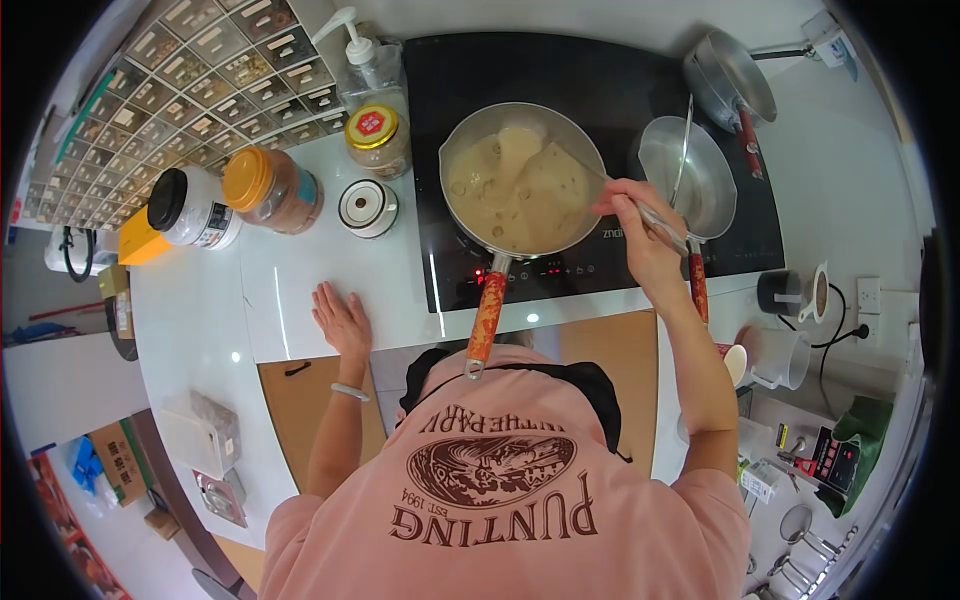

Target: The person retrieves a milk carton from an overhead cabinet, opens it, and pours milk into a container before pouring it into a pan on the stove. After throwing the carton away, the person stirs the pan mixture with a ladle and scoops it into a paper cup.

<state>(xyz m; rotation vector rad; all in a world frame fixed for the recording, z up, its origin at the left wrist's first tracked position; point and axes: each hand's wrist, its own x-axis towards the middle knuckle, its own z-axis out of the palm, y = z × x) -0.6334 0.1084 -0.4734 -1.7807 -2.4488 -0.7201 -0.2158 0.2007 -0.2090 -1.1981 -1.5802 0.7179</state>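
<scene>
A saucepan (455,225) with a red and orange handle (487,315) sits on the black induction cooktop (590,75), holding a pale tan liquid (485,195) with small bubbles or bits in it. My right hand (650,235) is closed around the handle of a spatula (553,180) whose broad, flat head dips into the liquid. Flat on the white counter, left of the pan's handle, lies my left hand (342,318), fingers spread and holding nothing.
Right of the saucepan stands a second pan (715,205) with a metal utensil (684,150) in it. Another pot (715,80) is at the back right. A jar with a gold lid (377,140), a white-lidded canister (367,208) and an orange-lidded jar (270,190) stand to the left.
</scene>
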